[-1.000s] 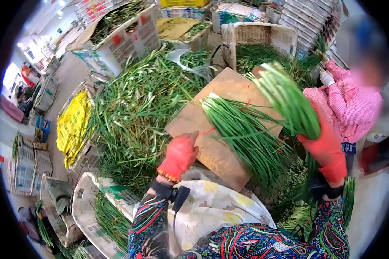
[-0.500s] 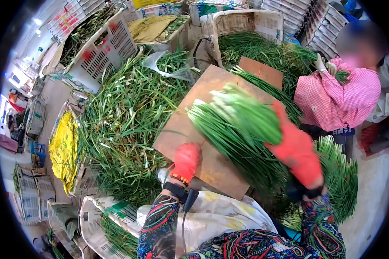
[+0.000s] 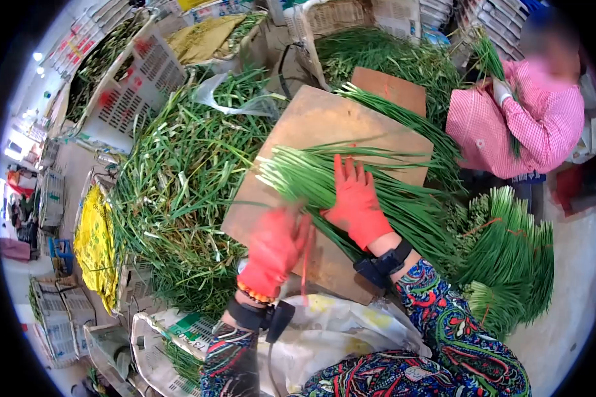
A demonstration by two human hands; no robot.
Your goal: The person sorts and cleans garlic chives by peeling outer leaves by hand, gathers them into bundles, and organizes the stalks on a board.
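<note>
Right hand lies spread on green stalks; left hand blurs, grip unclear.
White crate at one o'clock holds loose greens.

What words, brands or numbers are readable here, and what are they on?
Nothing reads with certainty.
Yellow sack: dark print, too small.
White crate at lower left: marks on its green patch, too small.
Dark blue cloth below the pink checked clothing: pale characters, too blurred.
</note>
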